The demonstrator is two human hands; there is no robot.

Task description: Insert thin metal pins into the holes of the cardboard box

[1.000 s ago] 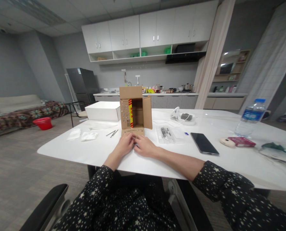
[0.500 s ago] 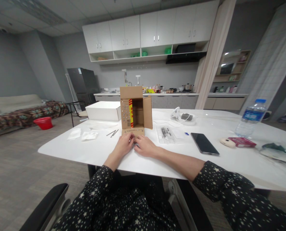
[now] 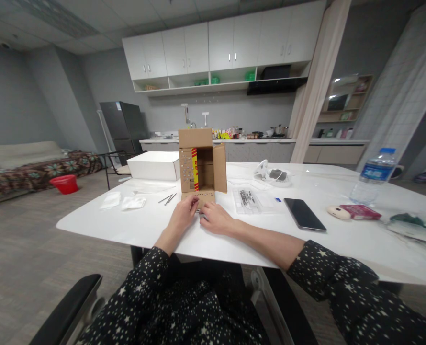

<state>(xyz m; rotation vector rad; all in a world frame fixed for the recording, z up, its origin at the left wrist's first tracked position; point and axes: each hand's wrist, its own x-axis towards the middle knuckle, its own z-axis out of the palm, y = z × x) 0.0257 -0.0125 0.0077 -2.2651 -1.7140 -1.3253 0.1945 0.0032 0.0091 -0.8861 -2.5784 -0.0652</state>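
While both forearms are laid on the white counter, the left hand and the right hand are brought together just in front of an open cardboard box. A small item is pinched between the fingertips of the two hands, but it is too small to be made out, and whether one hand or both grip it cannot be told. The box is stood upright near the middle of the counter, its open side turned toward the person, with one flap folded down onto the counter and almost touched by the fingers. A strip of red and yellow is seen on its inner left wall. Just left of the box, thin metal tweezers and white pads are laid, with a white carton behind them. To the right, a clear tray, a dark phone and a water bottle are set well apart.
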